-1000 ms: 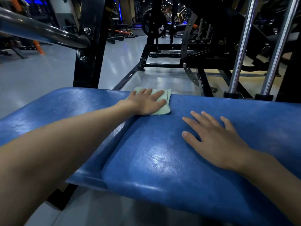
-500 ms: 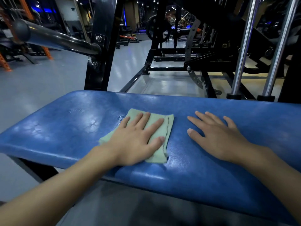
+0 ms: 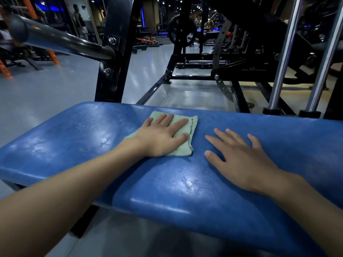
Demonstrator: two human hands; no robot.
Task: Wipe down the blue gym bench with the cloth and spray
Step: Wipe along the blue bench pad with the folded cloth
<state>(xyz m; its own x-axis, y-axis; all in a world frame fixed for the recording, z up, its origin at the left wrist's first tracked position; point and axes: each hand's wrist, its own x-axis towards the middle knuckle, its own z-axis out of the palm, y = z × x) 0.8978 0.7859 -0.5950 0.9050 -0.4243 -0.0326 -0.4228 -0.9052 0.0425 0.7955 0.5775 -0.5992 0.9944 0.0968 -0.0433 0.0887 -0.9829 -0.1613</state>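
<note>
The blue gym bench stretches across the view, its padded surface shiny in patches. A folded pale green cloth lies on the bench toward its far edge. My left hand presses flat on the cloth with straight, spread fingers. My right hand rests flat on the bare blue pad just right of the cloth, fingers straight and spread, holding nothing. No spray bottle is in view.
A black upright post with a dark steel bar stands behind the bench at the left. Two chrome rods rise at the back right. A black machine frame sits beyond. A person stands far off at the back left.
My left hand slid the cloth from the far edge toward me, then back away toward the far edge. My right hand stayed flat on the pad.
</note>
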